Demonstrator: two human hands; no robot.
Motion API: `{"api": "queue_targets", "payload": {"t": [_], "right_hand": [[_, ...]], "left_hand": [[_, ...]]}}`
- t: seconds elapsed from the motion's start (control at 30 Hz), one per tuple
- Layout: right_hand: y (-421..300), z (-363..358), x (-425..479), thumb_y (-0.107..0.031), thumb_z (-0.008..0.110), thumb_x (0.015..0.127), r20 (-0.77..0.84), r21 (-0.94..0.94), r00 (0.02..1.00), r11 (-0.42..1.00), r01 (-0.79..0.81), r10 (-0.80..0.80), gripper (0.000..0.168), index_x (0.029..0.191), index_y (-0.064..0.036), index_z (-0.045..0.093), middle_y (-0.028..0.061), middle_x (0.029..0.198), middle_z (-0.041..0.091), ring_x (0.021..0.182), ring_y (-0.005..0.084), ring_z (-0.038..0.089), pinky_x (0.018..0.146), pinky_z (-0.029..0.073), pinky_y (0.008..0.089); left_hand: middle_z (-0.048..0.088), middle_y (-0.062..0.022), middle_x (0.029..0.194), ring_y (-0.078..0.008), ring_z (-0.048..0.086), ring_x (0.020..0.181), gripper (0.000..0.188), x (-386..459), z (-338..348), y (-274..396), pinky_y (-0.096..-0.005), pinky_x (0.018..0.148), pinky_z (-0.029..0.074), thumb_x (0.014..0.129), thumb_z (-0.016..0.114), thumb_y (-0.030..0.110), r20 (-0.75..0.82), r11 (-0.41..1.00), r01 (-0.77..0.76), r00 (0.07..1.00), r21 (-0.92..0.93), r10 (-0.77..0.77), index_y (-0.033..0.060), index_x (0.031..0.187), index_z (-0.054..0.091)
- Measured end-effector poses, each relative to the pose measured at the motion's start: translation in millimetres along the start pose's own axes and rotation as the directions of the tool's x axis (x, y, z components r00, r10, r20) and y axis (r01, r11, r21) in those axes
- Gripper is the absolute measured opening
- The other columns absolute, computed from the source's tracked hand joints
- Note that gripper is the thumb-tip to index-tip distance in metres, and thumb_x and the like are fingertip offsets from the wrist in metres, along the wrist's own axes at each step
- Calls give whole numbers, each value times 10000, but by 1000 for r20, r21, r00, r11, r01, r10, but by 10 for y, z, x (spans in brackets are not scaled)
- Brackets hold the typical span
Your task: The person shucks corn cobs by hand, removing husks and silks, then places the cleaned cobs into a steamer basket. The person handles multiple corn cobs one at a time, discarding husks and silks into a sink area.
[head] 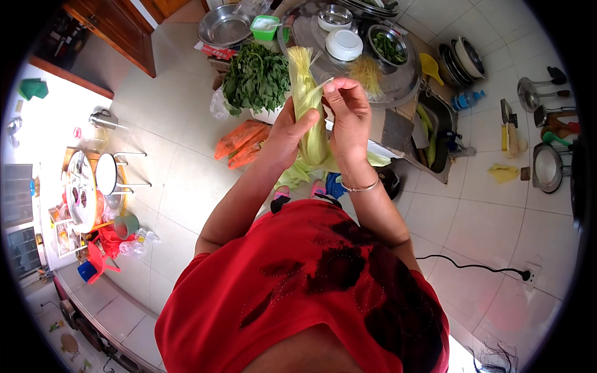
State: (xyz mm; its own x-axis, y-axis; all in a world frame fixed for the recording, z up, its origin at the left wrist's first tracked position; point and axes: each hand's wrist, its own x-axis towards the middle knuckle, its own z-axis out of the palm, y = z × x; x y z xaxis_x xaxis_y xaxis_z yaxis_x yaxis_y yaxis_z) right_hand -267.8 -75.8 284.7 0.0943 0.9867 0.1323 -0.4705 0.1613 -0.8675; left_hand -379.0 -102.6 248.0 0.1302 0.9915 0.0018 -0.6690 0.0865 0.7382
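An ear of corn in pale green husk (pixel 313 133) stands upright in my left hand (pixel 289 135), which wraps round its lower half with the thumb across the front. Yellow corn silk (pixel 302 63) sticks out at its top. My right hand (pixel 350 114) pinches a thin strip of husk or silk between thumb and forefinger, just right of the ear's upper part. Below the ear, loose husks (pixel 296 172) lie near my feet. A tuft of loose corn silk (pixel 366 74) rests on the round metal-looking tabletop (pixel 298 28) beyond my right hand.
Leafy greens (pixel 256 77) are heaped left of the corn, above an orange plastic bag (pixel 242 140). A white bowl (pixel 344 45), a bowl of green vegetables (pixel 388 49) and a green tub (pixel 265 28) stand ahead. At right is a sink (pixel 445 126) with more corn ears (pixel 426 135).
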Motion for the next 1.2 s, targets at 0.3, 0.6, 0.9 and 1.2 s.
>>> {"api": "queue_targets", "payload": {"t": [0.3,0.6,0.9,1.2], "right_hand": [[-58,-222,-304,-116,492,1013,227,72,971,996,59,-74,40,1017,-97,457,45,776,564,713,168,538,945,464,397],[-103,-770,-523,-46,537,949,73,-190,883,876,-444,464,129,884,-104,442,-76,639,380,536,22,305,462,228,214],[-35,-696,-322,-47,619,919,285,-589,957,799,121,64,74,972,-33,570,-19,827,556,784,79,524,750,433,231],[-368,-137,163,-35,540,965,346,-423,901,901,-99,262,99,1047,10,509,99,801,617,540,152,619,435,513,284]], "left_hand": [[629,-60,1128,-203,596,1058,519,277,-498,-71,-378,942,472,1013,435,496,-99,931,211,963,-299,-250,84,1319,513],[581,-51,1189,-187,564,1053,612,381,-689,-24,-371,934,468,999,439,528,-281,964,2,957,-264,-79,48,1379,466],[534,-92,948,-235,523,857,509,315,-480,29,-367,747,464,985,404,501,6,948,66,998,-313,-68,52,1199,513],[547,-125,856,-276,541,741,485,275,-282,-161,-416,645,471,885,456,522,344,816,316,926,-485,-154,98,1091,565]]}}
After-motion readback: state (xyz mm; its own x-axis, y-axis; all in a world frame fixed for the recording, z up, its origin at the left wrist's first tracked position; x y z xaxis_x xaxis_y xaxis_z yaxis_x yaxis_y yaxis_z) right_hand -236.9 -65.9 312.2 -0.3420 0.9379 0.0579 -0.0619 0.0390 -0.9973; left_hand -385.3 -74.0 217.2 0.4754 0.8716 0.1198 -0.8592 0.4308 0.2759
